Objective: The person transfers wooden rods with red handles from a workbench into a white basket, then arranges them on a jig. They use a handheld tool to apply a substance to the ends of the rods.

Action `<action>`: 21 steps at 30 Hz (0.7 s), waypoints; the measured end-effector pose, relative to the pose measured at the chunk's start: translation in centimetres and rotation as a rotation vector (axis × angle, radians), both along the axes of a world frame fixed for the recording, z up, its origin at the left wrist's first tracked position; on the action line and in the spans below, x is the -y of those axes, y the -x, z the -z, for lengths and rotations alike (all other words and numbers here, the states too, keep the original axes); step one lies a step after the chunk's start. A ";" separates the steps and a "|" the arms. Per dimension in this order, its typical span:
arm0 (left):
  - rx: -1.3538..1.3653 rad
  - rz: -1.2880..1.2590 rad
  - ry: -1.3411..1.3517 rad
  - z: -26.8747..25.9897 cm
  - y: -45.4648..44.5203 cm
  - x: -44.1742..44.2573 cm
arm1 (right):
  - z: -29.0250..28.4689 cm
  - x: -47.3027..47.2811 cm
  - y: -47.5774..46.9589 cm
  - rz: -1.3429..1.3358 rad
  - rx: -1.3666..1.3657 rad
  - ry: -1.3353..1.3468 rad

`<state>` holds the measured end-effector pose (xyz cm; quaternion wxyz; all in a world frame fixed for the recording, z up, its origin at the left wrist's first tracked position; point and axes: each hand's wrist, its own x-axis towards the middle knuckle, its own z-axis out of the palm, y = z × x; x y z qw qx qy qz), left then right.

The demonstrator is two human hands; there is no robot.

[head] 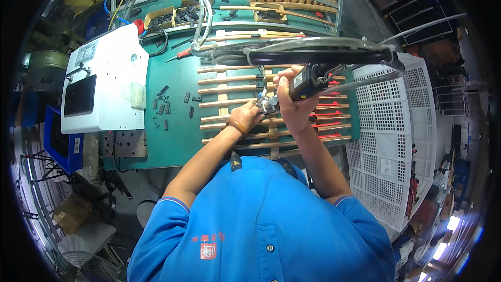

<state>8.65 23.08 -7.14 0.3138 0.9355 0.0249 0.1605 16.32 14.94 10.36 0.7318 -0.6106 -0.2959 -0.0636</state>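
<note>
My right hand (294, 103) is wrapped around a black power screwdriver (307, 82), which hangs from a hose-lined arm (297, 53). Its metal nose (268, 102) points left and down over a row of slender wood-coloured bars (217, 103). Right beside that nose is my left hand (245, 116), its fingertips low among the bars; what they touch or pinch is hidden. The bars lie side by side across notched wooden supports (223, 100). Red plastic pieces (330, 105) sit at their right ends. Small black clips (257, 84) are on some bars.
Loose black parts (166, 107) are scattered on the green tabletop (176, 145), near a white machine housing (113, 86). A red-handled screwdriver (183, 53) lies farther back. Cardboard boxes of black parts (188, 15) stand on the back shelf. White perforated crates (385, 141) flank the right side.
</note>
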 end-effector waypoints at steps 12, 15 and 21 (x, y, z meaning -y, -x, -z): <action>-0.066 -0.002 0.001 0.6 0.1 0.2 | 1.4 0.5 0.1 0.009 0.076 0.047; -0.096 0.001 -0.001 0.3 0.1 0.1 | 2.1 1.4 -0.3 -0.045 0.190 0.174; -0.102 -0.003 -0.019 0.0 0.2 0.1 | 0.0 0.0 0.4 -0.002 0.046 0.014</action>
